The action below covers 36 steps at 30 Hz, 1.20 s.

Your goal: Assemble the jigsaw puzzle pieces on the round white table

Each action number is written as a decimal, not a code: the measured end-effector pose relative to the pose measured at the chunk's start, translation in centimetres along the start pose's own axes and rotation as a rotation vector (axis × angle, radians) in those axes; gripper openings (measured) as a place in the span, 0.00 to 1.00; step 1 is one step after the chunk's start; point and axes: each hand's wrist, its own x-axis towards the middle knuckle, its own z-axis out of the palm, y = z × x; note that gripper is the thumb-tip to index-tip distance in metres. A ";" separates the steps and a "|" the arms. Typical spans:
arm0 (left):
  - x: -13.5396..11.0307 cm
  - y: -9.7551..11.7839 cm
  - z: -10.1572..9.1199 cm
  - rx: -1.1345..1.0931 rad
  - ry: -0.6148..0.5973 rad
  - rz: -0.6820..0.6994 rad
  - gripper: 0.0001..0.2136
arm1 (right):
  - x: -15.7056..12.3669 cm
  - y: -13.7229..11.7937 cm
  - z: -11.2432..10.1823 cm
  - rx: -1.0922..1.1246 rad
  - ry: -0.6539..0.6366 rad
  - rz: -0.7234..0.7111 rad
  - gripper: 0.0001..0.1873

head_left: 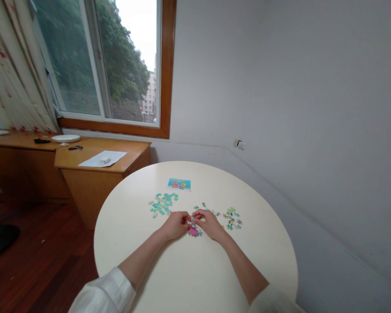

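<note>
Pink jigsaw pieces sit between and just nearside of left hand and right hand; narrow pinches, can't tell what's held. Align before pressing flat.

Cannot read any text, label, brand, number or sign. Too small to check for lettering on the bright picture card toward the far edge of the round counter; likewise too small to check on the white paper sheet farther left.

Both hands at pink puzzle pcs on rnd tbl, teal pcs to L, pic card behind.
</note>
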 end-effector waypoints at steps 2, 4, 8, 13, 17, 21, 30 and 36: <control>0.0 -0.1 0.0 0.002 0.003 0.004 0.08 | 0.0 0.0 0.0 -0.010 0.003 -0.010 0.04; 0.0 -0.1 0.0 0.002 0.005 0.007 0.08 | 0.0 0.0 0.1 -0.015 0.002 -0.014 0.05; 0.1 -0.3 0.1 0.003 0.002 0.008 0.07 | 0.0 0.0 0.1 -0.014 0.006 -0.006 0.05; 0.1 -0.2 0.2 0.002 0.007 0.011 0.08 | 0.0 0.0 0.0 -0.018 0.000 -0.012 0.05; 0.0 -0.1 0.1 0.002 0.005 0.005 0.07 | 0.0 0.0 0.0 -0.027 -0.002 -0.012 0.05; 0.1 -0.2 0.2 0.008 0.003 0.013 0.07 | 0.0 0.0 0.0 -0.037 -0.001 -0.010 0.05; 0.1 -0.4 0.3 0.017 0.007 0.015 0.08 | 0.1 0.3 0.0 -0.047 0.006 -0.020 0.05; 0.0 -0.2 0.2 0.015 0.015 0.019 0.08 | 0.1 0.3 -0.1 -0.105 0.021 -0.034 0.05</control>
